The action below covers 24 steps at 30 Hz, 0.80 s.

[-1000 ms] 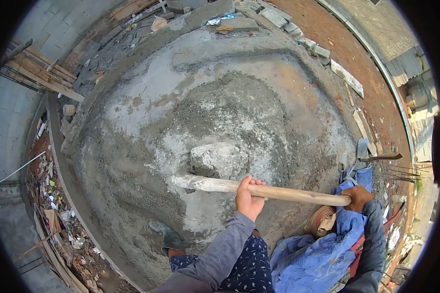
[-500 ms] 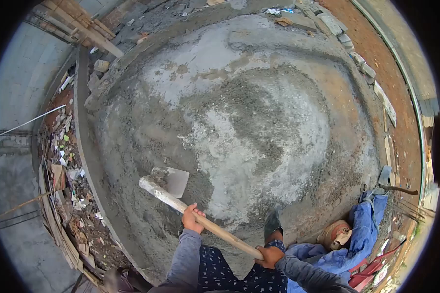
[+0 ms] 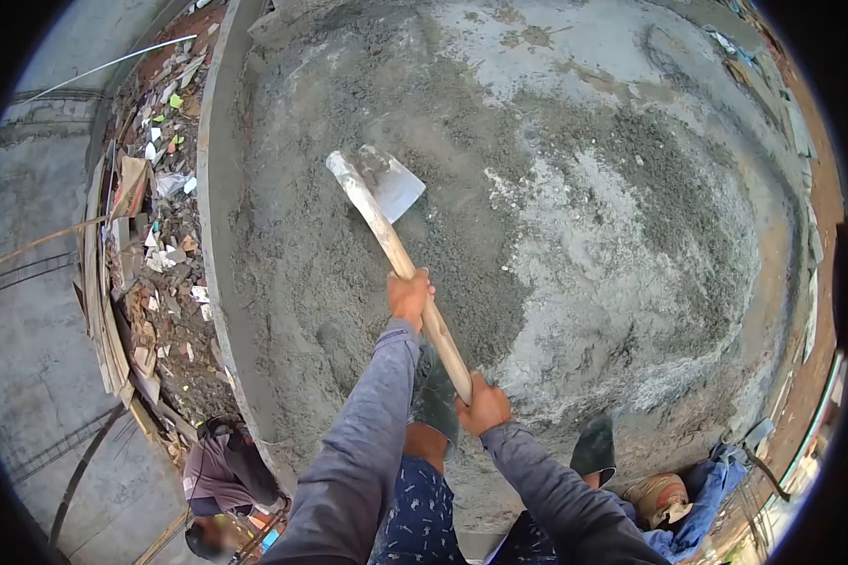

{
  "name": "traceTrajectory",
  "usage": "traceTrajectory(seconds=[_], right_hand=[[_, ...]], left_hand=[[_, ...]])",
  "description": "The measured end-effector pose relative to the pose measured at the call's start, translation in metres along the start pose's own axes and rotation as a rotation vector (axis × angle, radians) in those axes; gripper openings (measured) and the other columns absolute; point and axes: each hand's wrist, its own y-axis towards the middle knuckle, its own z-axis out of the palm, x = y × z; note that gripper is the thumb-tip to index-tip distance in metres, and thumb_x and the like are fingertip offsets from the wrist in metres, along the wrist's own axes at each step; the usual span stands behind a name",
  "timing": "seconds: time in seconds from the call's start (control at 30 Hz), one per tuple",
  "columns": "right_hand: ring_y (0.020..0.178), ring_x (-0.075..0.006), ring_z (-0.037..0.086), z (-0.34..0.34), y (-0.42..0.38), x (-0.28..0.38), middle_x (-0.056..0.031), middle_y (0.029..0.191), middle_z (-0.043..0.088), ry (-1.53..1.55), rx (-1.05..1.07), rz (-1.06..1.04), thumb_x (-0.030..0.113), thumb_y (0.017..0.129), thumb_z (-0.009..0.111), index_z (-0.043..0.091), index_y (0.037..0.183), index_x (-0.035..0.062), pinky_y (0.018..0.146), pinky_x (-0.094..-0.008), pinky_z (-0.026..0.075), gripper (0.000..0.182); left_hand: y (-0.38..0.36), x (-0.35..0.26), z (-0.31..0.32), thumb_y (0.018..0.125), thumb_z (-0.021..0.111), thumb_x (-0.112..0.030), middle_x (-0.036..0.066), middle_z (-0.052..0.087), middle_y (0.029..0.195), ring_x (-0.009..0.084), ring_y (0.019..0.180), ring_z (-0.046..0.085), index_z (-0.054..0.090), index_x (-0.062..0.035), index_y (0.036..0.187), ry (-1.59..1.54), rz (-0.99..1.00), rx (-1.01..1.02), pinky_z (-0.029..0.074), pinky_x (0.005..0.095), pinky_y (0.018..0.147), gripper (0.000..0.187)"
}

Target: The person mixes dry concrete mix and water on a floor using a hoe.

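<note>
My left hand is wrapped round the middle of the hoe's wooden handle. Near the handle's lower end, my right hand grips it too. The hoe's flat metal blade is at the far end, over wet grey mortar left of centre. Whether the blade touches the mortar is hard to tell. Paler, wetter mix spreads to the right of the hoe.
A low concrete edge runs along the left, with rubble beyond it. Another person is at the lower left. A sack and blue cloth lie at the lower right, near my boot.
Both hands and the hoe have moved forward, arms now stretched out, and the handle is steeper. The view has shifted left. The other person and both my boots now show more clearly.
</note>
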Motion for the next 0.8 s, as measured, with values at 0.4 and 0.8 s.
traceTrajectory(seconds=[0.4,0.8], right_hand=[[0.101,-0.0484,0.065,0.022,0.129,0.056,-0.0315,0.103,0.067,0.223,-0.014,0.207,0.02,0.082,0.071,0.055,0.119,-0.0002,0.089,-0.0545,0.051,0.045],[0.088,-0.0495,0.066,-0.01,-0.173,-0.109,-0.0293,0.09,0.069,0.111,0.09,0.441,0.026,0.077,0.069,0.058,0.108,0.0017,0.08,-0.0553,0.054,0.041]], left_hand=[[0.039,-0.039,0.037,0.095,0.06,-0.012,0.021,0.067,0.089,0.0235,0.059,0.068,0.034,0.0108,0.123,0.576,0.1,0.085,0.059,0.0349,0.048,0.044],[-0.214,0.197,0.069,0.092,0.062,-0.01,0.025,0.063,0.092,0.026,0.056,0.068,0.028,0.007,0.118,0.731,-0.226,0.245,0.059,0.0393,0.044,0.046]])
